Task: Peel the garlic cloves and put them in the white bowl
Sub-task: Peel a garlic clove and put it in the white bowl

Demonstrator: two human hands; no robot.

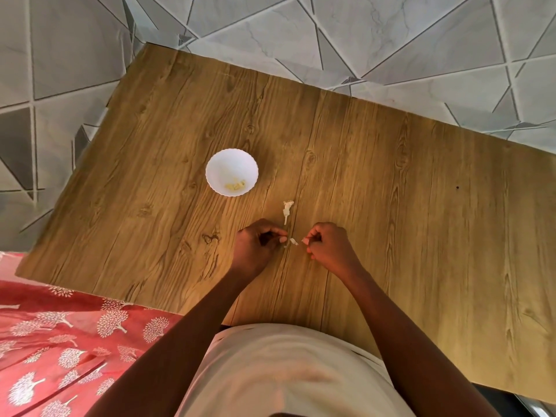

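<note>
A small white bowl [231, 164] stands on the wooden table [391, 206] and holds a few peeled yellowish cloves [235, 185] near its front wall. Just right of and in front of it lies a garlic stem with papery skin [287, 209]. My left hand [255, 246] has its fingers curled, with the fingertips pinching something small; what it is stays hidden. My right hand [326, 246] is curled and pinches a small white garlic piece [304, 241] at its fingertips. Between the two hands lies a scrap of white skin [293, 242].
The table stands over a grey tiled floor [391, 40] with dark triangular lines. A red cloth with white tree prints [60, 341] lies at the lower left beside the table's near edge. My pale shirt fills the bottom centre.
</note>
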